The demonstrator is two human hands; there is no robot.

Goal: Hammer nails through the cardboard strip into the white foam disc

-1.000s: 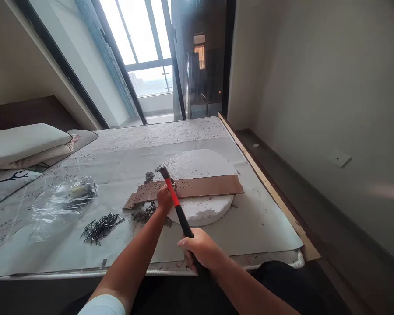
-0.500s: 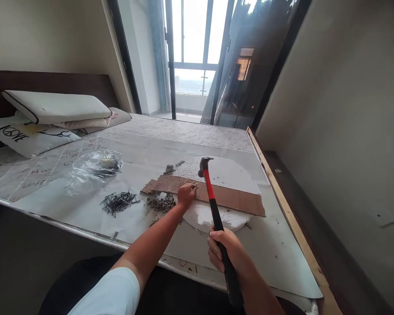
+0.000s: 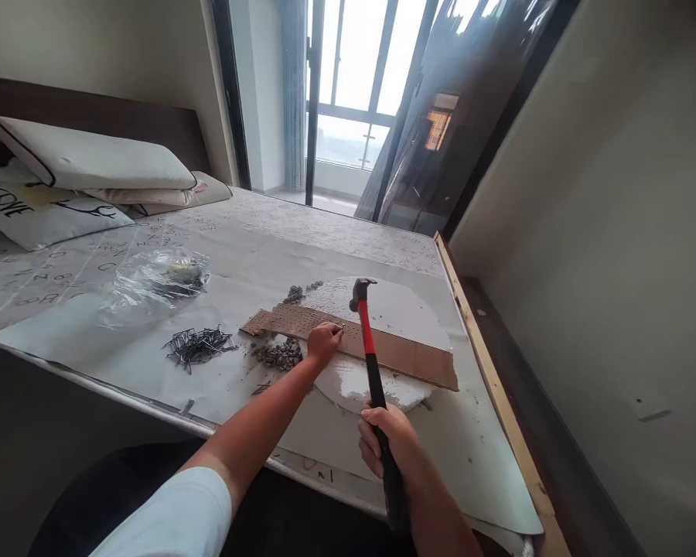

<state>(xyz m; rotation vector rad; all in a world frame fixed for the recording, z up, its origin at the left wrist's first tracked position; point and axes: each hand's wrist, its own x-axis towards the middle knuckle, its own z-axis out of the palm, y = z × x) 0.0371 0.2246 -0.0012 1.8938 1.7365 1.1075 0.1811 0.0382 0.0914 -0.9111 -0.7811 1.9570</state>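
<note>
The right hand [image 3: 391,442] is wrapped around the hammer [image 3: 367,333] by its black handle, head up. The left hand [image 3: 323,345] is pinched closed at the brown strip [image 3: 409,357], anything between its fingertips too small to tell. The strip crosses a white disc [image 3: 406,306] on the bed [image 3: 330,220], nails [image 3: 200,346] to the left.

The hammer [image 3: 372,373] in the right hand [image 3: 395,442] is red and black, the dotted strip [image 3: 409,357] under the left hand [image 3: 323,344] brown, the disc [image 3: 403,305] beneath white.
</note>
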